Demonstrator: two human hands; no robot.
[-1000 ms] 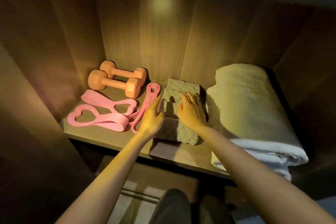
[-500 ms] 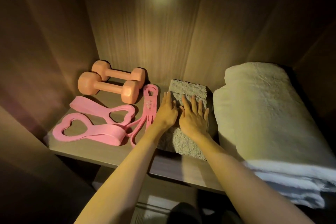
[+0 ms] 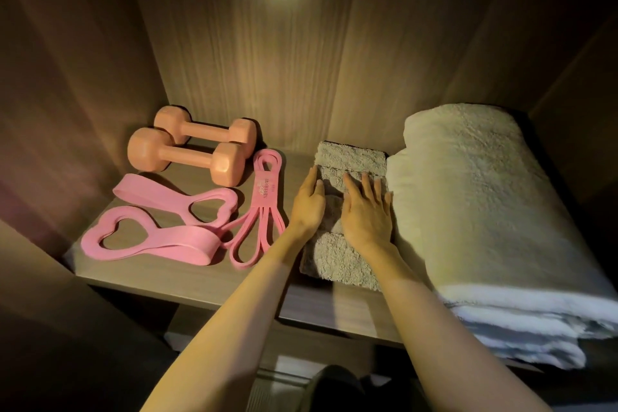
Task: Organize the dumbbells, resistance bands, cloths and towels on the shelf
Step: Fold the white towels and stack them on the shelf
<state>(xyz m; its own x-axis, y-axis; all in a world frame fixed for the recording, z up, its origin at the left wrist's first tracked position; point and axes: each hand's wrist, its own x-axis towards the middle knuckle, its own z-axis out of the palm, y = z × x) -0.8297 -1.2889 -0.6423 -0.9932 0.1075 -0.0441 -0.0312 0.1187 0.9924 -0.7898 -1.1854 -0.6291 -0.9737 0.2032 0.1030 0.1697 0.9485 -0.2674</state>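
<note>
On the shelf [image 3: 207,281], both of my hands now lie flat on the folded grey cloth [image 3: 337,261]. A second ago my left hand [image 3: 309,207] was cupped against the cloth's left side, nudging it, while my right hand [image 3: 366,211] rested on top. Since then the left has come up onto the pile, fingers straight along its left edge, and the right has spread out palm-down beside it. Neither hand grips anything; the fingers are straight and pressing. The cloth has swung from a slight slant to lie square, long side running front to back. Its right edge is just beside the stack of towels [image 3: 468,194], and the thin bands [image 3: 264,211] lie near on its left. Further left the wide bands [image 3: 160,241] lie flat, with the two dumbbells [image 3: 187,157] side by side behind them. I judge the cloth is placed and I am only smoothing it down. With each kind of thing in its own patch, the task looks close to done. What may remain is the towels, whose front end hangs over the shelf's lip.
</note>
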